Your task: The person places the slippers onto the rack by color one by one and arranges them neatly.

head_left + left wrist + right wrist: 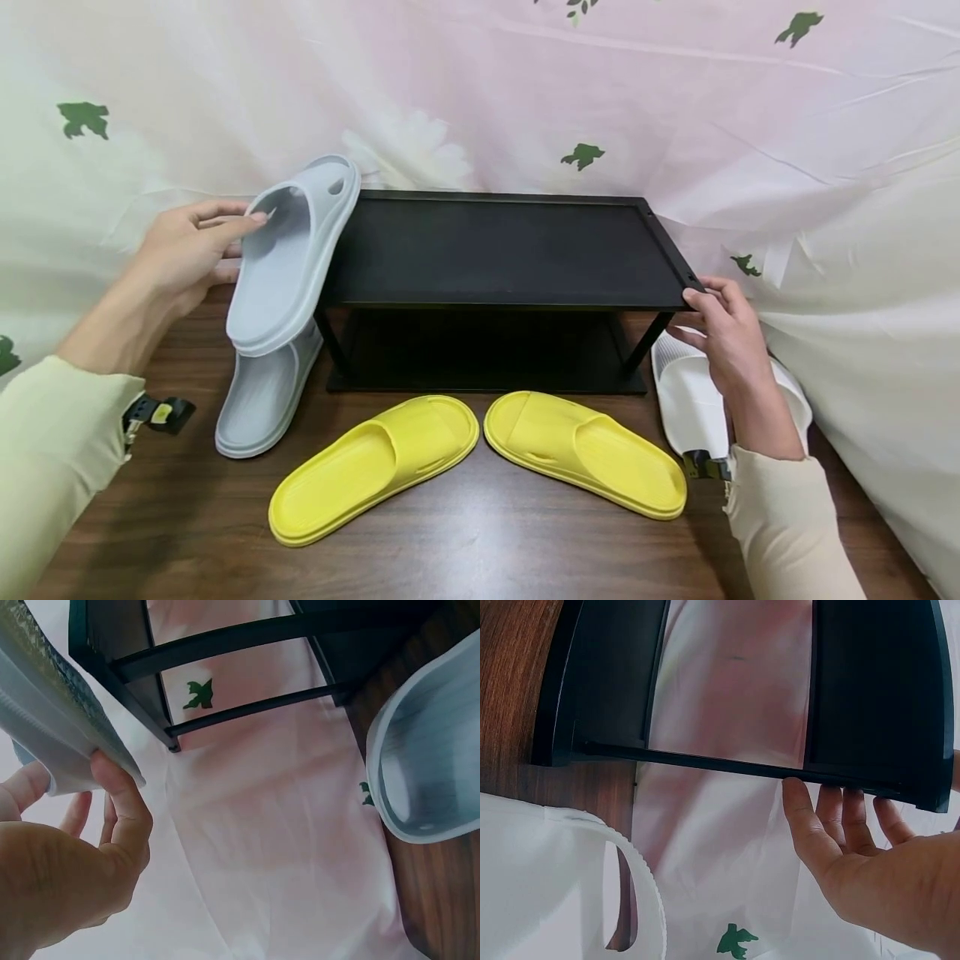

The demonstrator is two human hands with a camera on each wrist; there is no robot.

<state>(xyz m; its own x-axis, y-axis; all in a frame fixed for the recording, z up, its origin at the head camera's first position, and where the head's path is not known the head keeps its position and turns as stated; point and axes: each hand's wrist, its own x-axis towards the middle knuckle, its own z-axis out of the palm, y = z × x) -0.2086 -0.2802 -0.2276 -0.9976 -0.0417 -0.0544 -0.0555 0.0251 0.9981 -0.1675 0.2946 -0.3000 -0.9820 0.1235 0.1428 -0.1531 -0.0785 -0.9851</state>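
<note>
My left hand pinches a light grey slipper at its side, thumb over the strap's rim. This slipper is tilted up at the left end of a black two-tier shoe rack, overlapping its top corner. Below it, the other grey slipper is partly hidden. On the right, my right hand grips the rack's top board at its front right corner, thumb on top. In the right wrist view, the fingertips meet the board's edge from below.
Two yellow slippers lie angled before the rack, toes close together. White slippers sit at the right, partly behind my right arm. A printed cloth hangs behind and along the sides of the wooden table.
</note>
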